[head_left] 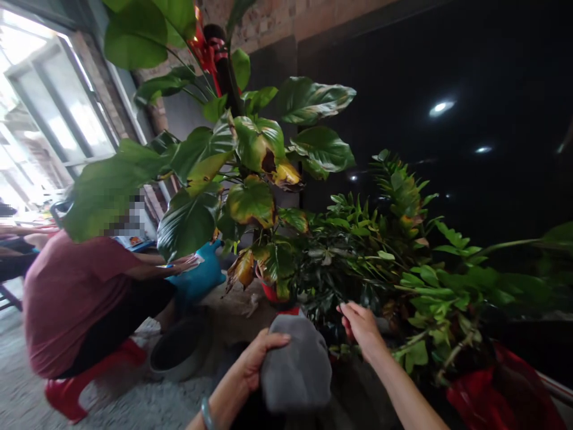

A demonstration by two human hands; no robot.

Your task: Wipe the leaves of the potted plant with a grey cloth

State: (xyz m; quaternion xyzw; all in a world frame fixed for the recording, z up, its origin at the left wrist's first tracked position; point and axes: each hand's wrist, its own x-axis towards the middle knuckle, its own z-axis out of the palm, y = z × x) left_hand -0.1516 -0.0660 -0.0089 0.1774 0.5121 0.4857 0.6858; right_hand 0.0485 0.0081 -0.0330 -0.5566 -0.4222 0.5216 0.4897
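A smooth grey rounded object (298, 367) is gripped at its left side by my left hand (258, 357), thumb lying over the top. Its exact kind is not clear. My right hand (362, 327) is closed, thumb and fingers pinched together in front of the dark green leaves (331, 280) of a low plant. Whatever is between those fingers is too small or hidden to name. Above and behind both hands rises a large-leaved potted plant (250, 200), several leaves yellow and brown at the edges, with a red pot (270, 291) at its base.
At left, a person in a dull red shirt (76, 292) sits on a red stool (96, 373), hands on a blue object (197, 278). A dark bucket (179, 352) stands between us. Bushy plants (425, 280) and red plastic (496, 388) lie to the right, before a dark glossy wall (447, 77).
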